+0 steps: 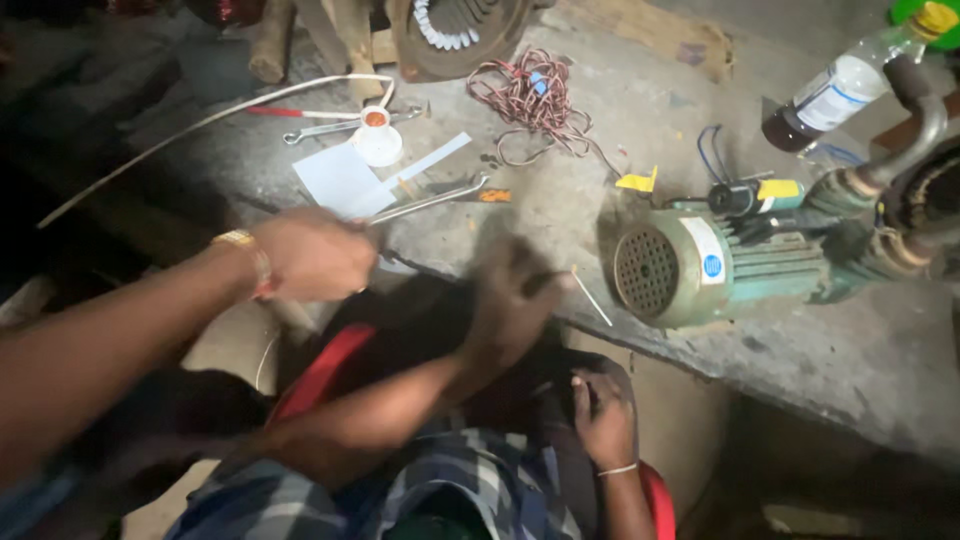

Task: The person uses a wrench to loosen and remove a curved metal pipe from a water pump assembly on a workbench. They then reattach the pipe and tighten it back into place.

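Grey concrete surface (600,200), rough, dusty, stained. Left hand (312,255) at its near edge, gold bracelet (245,250) on wrist, fingers curled on sth thin by a white sheet (340,178); grip looks closed, can't tell on what. Right hand (515,300) blurred, at surface edge just left of a green pump motor (700,265); can't tell if grip is apart or together.

A 3rd hand (605,415), another person's, thin band at wrist, sits low btw the arms, over plaid cloth (450,490) and a red rim (320,370).

Around: motor is cast metal, ribbed body, round perforated end cover, white label w/ blue dot on side. Thin stick (592,297) lies near its cover. Yellow tag (638,182) just behind. Spanner (430,200), bright steel, lies beside white sheet. White cup (378,140) w/ orange contents stands behind the sheet. Tangle of red-brown wire (535,100) farther back. Long pale cable (200,125) runs left. Clear bottle (850,85), white label, yellow cap, dark liquid, tilted top right. Bent grey pipe (925,120) rises from the pump end.
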Action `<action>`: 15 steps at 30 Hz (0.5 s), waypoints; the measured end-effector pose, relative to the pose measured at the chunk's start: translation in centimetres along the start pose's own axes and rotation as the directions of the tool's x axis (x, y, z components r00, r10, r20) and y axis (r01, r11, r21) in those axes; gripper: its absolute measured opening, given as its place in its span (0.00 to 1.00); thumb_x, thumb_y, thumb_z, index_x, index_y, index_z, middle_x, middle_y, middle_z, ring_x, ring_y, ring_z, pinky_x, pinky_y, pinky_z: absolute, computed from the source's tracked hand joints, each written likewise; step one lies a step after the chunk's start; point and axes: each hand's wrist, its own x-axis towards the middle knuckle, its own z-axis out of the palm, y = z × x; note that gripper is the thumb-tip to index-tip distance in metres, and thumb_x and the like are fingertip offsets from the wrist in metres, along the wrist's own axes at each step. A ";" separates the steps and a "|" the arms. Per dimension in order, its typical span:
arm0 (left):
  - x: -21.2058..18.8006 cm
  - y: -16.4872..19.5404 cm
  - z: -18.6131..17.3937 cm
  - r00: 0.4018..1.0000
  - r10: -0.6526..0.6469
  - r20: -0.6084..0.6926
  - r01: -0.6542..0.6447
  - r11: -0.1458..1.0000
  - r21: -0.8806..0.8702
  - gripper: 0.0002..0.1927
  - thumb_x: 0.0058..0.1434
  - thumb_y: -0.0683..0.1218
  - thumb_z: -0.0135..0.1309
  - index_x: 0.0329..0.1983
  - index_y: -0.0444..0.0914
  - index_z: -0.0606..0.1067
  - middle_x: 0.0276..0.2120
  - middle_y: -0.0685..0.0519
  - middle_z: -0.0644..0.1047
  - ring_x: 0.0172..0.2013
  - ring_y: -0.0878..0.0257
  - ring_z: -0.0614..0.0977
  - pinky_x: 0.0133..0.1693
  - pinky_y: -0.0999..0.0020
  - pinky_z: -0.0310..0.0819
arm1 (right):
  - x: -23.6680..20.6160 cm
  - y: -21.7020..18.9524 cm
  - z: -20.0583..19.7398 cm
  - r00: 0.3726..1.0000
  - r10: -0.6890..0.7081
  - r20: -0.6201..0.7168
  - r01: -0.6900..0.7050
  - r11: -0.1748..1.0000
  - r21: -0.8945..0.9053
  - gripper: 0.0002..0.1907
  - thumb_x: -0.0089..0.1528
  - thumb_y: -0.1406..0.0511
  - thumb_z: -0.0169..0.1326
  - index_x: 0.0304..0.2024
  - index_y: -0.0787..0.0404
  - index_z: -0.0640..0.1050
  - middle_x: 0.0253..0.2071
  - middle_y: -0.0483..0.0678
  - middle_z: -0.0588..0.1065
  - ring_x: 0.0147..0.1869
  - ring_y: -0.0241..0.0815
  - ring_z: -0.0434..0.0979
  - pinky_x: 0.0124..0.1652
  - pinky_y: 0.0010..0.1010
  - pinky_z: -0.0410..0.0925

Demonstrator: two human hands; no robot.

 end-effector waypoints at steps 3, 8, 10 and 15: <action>-1.5 1.0 -3.2 0.912 -0.410 0.000 0.398 0.885 0.243 0.18 0.61 0.41 0.63 0.50 0.33 0.68 0.38 0.40 0.75 0.33 0.53 0.77 0.35 0.58 0.71 | -0.1 -0.4 -0.2 0.995 0.097 0.022 -0.097 0.995 -0.003 0.09 0.63 0.64 0.55 0.42 0.60 0.82 0.42 0.57 0.80 0.47 0.60 0.80 0.45 0.43 0.72; 1.0 2.7 -7.8 0.804 0.237 0.545 -0.594 0.335 0.731 0.17 0.59 0.38 0.55 0.52 0.38 0.73 0.51 0.44 0.76 0.55 0.45 0.76 0.57 0.50 0.71 | -0.5 -0.8 -0.5 0.994 0.110 0.022 -0.110 0.994 0.020 0.09 0.64 0.63 0.55 0.42 0.60 0.82 0.44 0.56 0.80 0.48 0.58 0.81 0.45 0.42 0.73; 2.9 1.9 -7.6 0.806 0.208 0.555 -0.583 0.116 0.804 0.26 0.54 0.38 0.52 0.59 0.33 0.73 0.54 0.38 0.75 0.60 0.42 0.71 0.59 0.50 0.67 | -0.6 -0.9 -0.5 0.995 0.100 0.022 -0.101 0.995 0.022 0.09 0.64 0.64 0.55 0.43 0.60 0.82 0.43 0.56 0.80 0.48 0.59 0.81 0.46 0.42 0.72; 7.8 -1.4 -5.3 0.923 0.041 0.381 -0.346 -0.341 0.874 0.22 0.56 0.45 0.53 0.54 0.33 0.74 0.47 0.40 0.78 0.49 0.44 0.78 0.49 0.46 0.71 | -0.7 -0.8 -0.8 0.996 0.085 0.013 -0.086 0.996 0.040 0.09 0.64 0.64 0.55 0.42 0.61 0.82 0.43 0.56 0.81 0.47 0.58 0.81 0.46 0.41 0.73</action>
